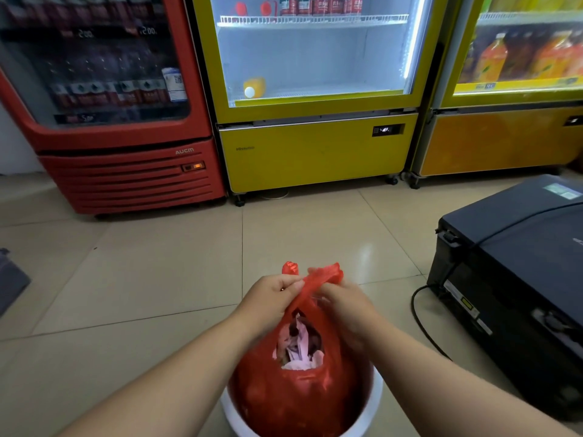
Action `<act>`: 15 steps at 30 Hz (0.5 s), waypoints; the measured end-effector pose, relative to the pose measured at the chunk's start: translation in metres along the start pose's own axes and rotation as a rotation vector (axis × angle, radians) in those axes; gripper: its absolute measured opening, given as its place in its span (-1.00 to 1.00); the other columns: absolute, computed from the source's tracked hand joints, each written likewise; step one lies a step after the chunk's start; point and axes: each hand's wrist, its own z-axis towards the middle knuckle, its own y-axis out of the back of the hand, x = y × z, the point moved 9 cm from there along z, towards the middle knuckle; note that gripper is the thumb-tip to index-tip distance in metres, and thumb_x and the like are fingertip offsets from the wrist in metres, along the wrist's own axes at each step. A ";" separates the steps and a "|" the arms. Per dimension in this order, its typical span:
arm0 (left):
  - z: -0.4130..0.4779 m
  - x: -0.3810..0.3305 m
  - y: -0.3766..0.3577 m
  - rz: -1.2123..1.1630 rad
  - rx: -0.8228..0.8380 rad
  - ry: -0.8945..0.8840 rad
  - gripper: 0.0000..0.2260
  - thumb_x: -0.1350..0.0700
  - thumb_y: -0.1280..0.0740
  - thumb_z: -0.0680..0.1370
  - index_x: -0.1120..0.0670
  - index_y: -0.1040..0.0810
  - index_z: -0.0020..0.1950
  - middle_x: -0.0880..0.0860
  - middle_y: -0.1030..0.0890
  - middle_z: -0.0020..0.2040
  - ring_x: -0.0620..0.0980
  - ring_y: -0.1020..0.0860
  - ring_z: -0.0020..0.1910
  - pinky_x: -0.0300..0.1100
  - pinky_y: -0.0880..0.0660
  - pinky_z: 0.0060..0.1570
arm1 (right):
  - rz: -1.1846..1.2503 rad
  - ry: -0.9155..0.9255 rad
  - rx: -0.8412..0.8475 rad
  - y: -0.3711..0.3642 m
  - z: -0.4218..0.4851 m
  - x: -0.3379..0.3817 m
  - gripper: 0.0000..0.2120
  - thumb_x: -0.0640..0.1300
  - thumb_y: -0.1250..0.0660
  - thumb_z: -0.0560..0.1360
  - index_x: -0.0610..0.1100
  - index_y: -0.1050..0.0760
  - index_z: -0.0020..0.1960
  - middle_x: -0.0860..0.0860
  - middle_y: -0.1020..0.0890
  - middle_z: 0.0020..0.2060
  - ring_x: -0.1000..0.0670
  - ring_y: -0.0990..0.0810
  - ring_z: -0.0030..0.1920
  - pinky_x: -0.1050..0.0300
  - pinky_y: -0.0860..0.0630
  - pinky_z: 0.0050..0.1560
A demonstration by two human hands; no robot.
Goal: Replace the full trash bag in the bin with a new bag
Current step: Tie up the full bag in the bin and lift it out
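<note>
Beige floor tiles, red cooler, yellow cooler, red bag

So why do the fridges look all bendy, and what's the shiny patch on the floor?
Head view: the wide lens bends the red drinks cooler and yellow glass-door fridge outward; the white patch on the beige floor tiles is glare, likely reflected light.

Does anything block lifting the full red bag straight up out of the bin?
Nothing visible does. The left hand and right hand hold the red bag by its handles, and the space above the white bin is open.
</note>
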 end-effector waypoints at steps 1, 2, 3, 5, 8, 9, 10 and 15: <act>0.001 -0.002 0.003 0.026 -0.038 -0.027 -0.81 0.18 -0.25 0.56 0.12 -0.65 0.03 0.03 -0.68 -0.17 -0.15 -0.59 -0.23 -0.28 -0.50 -0.08 | -0.120 -0.007 0.088 -0.011 -0.002 -0.007 -0.79 -0.26 -0.28 0.34 -0.09 -0.62 -0.09 -0.15 -0.69 -0.19 -0.15 -0.68 -0.10 -0.05 -0.56 -0.01; 0.001 -0.004 0.006 0.055 -0.083 -0.048 -0.82 0.20 -0.27 0.54 0.12 -0.66 0.04 0.00 -0.68 -0.17 -0.19 -0.59 -0.26 -0.31 -0.50 -0.10 | -0.263 -0.011 0.169 -0.021 -0.004 -0.013 -0.74 -0.25 -0.24 0.29 -0.10 -0.60 -0.09 -0.20 -0.68 -0.17 -0.20 -0.66 -0.04 -0.08 -0.54 0.03; 0.002 -0.003 0.009 0.086 -0.137 -0.058 -0.83 0.20 -0.29 0.52 0.12 -0.66 0.03 0.01 -0.68 -0.17 -0.18 -0.59 -0.26 -0.29 -0.50 -0.10 | -0.400 -0.003 0.214 -0.027 -0.006 -0.018 -0.73 -0.26 -0.20 0.26 -0.09 -0.57 -0.11 -0.22 -0.67 -0.16 -0.23 -0.65 -0.04 -0.05 -0.53 0.01; 0.002 -0.003 0.018 0.191 -0.255 -0.067 -0.84 0.19 -0.33 0.49 0.12 -0.66 0.02 0.06 -0.69 -0.12 -0.08 -0.61 -0.18 -0.23 -0.49 -0.06 | -0.696 0.099 0.198 -0.028 -0.004 -0.018 -0.78 -0.28 -0.23 0.30 -0.04 -0.49 -0.13 -0.06 -0.64 -0.23 -0.07 -0.63 -0.17 0.25 -0.49 -0.17; -0.001 -0.018 0.017 0.539 -0.301 -0.187 -0.81 0.17 -0.29 0.50 0.08 -0.65 0.04 0.07 -0.68 -0.02 0.02 -0.59 -0.01 -0.25 -0.41 -0.06 | -1.098 0.286 0.049 -0.021 -0.001 -0.002 -0.94 -0.19 -0.32 0.37 -0.07 -0.47 -0.17 0.12 -0.45 -0.34 0.07 -0.44 -0.26 0.34 -0.34 -0.35; 0.000 -0.021 0.010 0.666 -0.232 -0.236 -0.80 0.16 -0.25 0.51 0.07 -0.65 0.03 0.08 -0.66 -0.02 0.04 -0.57 0.00 -0.23 -0.38 -0.08 | -1.129 0.295 0.027 -0.019 -0.001 -0.001 -0.96 -0.18 -0.31 0.38 -0.13 -0.46 -0.21 0.09 -0.42 -0.37 0.03 -0.42 -0.26 0.28 -0.28 -0.38; 0.000 -0.021 0.001 0.801 -0.141 -0.266 -0.78 0.15 -0.21 0.52 0.08 -0.64 0.02 0.09 -0.62 -0.02 0.07 -0.55 0.00 -0.21 -0.35 -0.13 | -1.135 0.288 0.012 -0.017 0.000 0.000 -0.94 -0.19 -0.29 0.39 -0.18 -0.46 -0.23 0.07 -0.42 -0.40 0.00 -0.42 -0.26 0.23 -0.26 -0.39; 0.006 0.000 -0.007 0.936 0.178 0.008 -0.75 0.18 -0.14 0.46 0.10 -0.42 -0.42 0.06 -0.44 -0.35 0.07 -0.44 -0.31 -0.19 -0.30 -0.35 | -1.115 0.320 -0.091 0.001 -0.003 0.006 -0.90 -0.20 -0.26 0.36 -0.01 -0.43 -0.21 0.10 -0.48 -0.32 -0.02 -0.46 -0.18 0.15 -0.39 -0.23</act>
